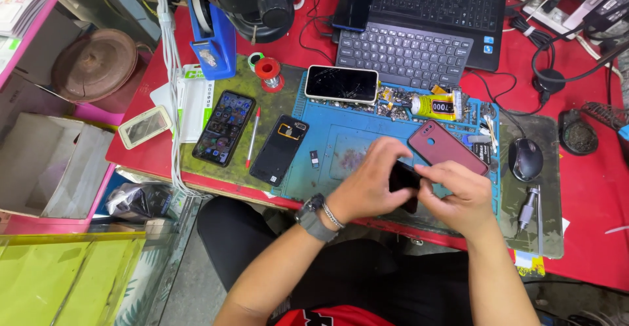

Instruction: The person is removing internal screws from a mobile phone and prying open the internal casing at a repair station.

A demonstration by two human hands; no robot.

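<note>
Both my hands hold a small black phone (404, 176) over the front edge of the blue work mat (341, 136). My left hand (368, 180), with a watch on its wrist, grips the phone's left side. My right hand (458, 191) pinches its right side, and most of the phone is hidden by my fingers. A red phone back (447, 145) lies on the mat just beyond my right hand. A small dark part (314, 159) rests on the mat to the left.
A cracked phone (341, 83), a glue tube (434, 106), a black back cover (280, 149), a lit phone (223, 127) and a red pen (252, 138) lie on the bench. A keyboard (403, 54), mouse (526, 158), metal tool (528, 208) and blue tape dispenser (213, 34) stand around.
</note>
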